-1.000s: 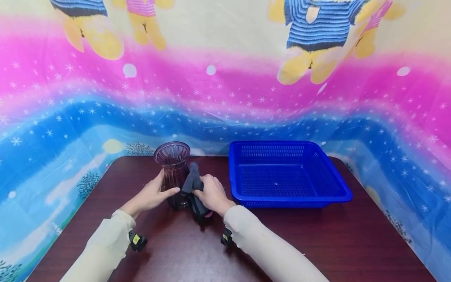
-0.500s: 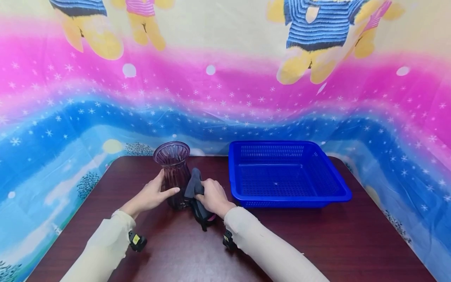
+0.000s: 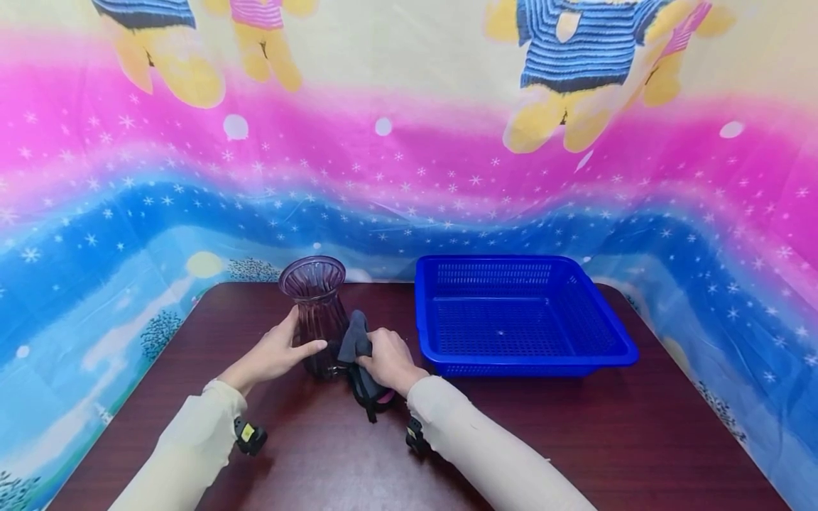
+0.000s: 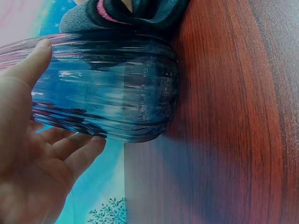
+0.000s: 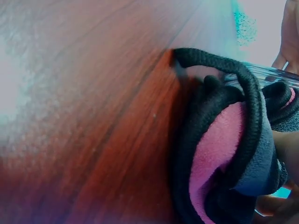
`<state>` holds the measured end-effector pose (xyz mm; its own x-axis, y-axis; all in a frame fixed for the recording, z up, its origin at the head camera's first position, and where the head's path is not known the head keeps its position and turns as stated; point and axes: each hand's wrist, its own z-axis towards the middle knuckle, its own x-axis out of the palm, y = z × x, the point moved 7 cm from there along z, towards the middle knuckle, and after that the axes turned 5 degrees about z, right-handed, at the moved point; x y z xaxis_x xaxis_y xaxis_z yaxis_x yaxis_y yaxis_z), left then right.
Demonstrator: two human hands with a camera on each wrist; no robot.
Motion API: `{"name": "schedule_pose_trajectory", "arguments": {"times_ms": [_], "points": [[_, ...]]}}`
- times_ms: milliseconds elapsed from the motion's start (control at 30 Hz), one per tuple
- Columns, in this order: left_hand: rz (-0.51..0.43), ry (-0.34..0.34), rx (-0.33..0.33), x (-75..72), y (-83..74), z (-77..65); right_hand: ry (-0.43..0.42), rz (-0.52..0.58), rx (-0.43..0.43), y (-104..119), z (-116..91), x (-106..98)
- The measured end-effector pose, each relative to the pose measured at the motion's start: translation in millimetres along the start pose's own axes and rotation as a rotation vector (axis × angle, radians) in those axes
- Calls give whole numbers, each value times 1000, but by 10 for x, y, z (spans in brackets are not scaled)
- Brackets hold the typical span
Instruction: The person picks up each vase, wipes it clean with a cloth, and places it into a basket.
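A purple-tinted, ribbed glass vase [image 3: 317,312] with a flared rim stands upright on the table. My left hand [image 3: 271,353] holds it from the left, thumb in front and fingers behind, as the left wrist view [image 4: 37,154] confirms. Bunched in my right hand [image 3: 391,357] is a grey and pink cleaning cloth [image 3: 355,341] with black edging. It lies against the vase's lower right side, and its black loop hangs near the tabletop. In the right wrist view the cloth's pink face [image 5: 219,135] shows, while most of the right hand is hidden behind it.
A blue plastic basket [image 3: 511,363] with perforated walls stands right of the hands, close to the right one. The dark red wooden table [image 3: 358,468] ends at a patterned curtain [image 3: 409,170] behind and at both sides.
My right hand has slid the cloth slightly down along the vase's right side, towards me. The vase and my left hand have stayed in place.
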<state>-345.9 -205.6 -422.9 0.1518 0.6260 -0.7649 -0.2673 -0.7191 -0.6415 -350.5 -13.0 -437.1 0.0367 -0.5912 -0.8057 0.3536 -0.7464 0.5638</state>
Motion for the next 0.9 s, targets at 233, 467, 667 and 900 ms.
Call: {"name": "schedule_pose_trajectory", "arguments": {"times_ms": [233, 467, 667, 900], "points": [[-10, 6, 4, 9, 13, 6, 28, -54, 17, -74, 4, 72], [-11, 5, -8, 14, 27, 3, 23, -71, 11, -57, 6, 60], [-16, 4, -9, 17, 28, 1, 9, -85, -9, -45, -4, 62], [-16, -2, -6, 14, 45, 1, 12, -69, -15, -39, -18, 53]]}}
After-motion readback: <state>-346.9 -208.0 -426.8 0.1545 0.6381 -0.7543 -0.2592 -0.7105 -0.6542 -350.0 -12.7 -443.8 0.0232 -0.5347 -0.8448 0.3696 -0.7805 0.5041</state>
